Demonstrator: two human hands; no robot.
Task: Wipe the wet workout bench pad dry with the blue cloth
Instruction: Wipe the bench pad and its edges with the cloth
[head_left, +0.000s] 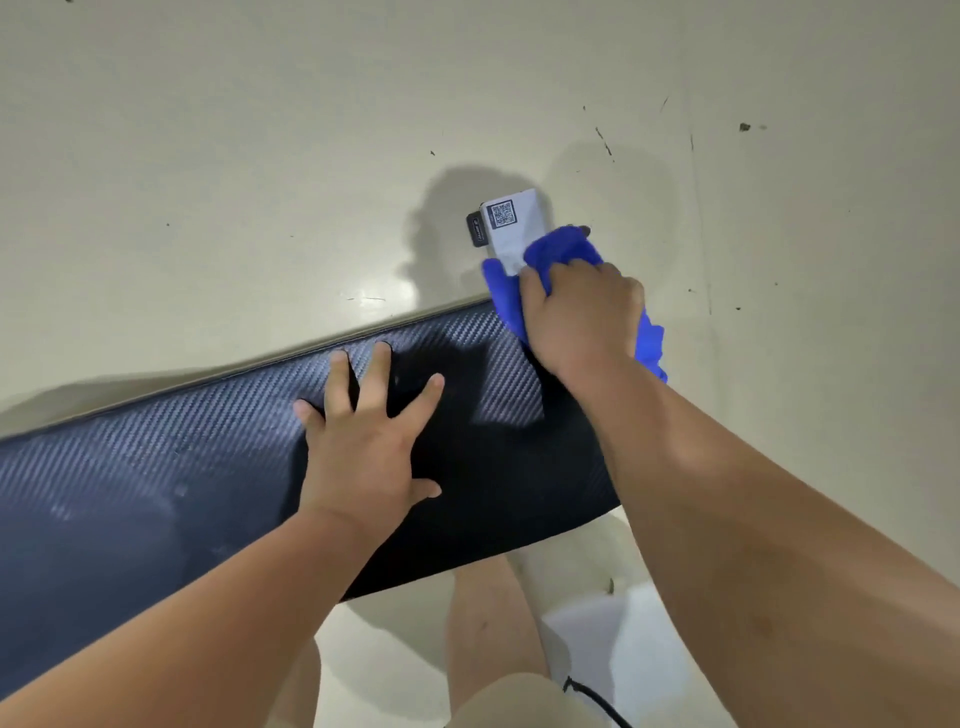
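The workout bench pad (171, 467) is a long dark pad with a woven carbon-look surface, running from the lower left to the middle right. My left hand (363, 447) lies flat on its middle with fingers spread. My right hand (582, 317) grips the bunched blue cloth (561, 252) at the pad's far right end, at its upper corner. Part of the cloth hangs out below my hand at the right. A few pale smudges show on the pad's left part.
A small white device with a QR code (511, 223) sits on the pale floor (260, 156) just beyond the pad's right end, partly under the cloth. My bare legs (488, 623) and a black cable (597, 701) are below the pad.
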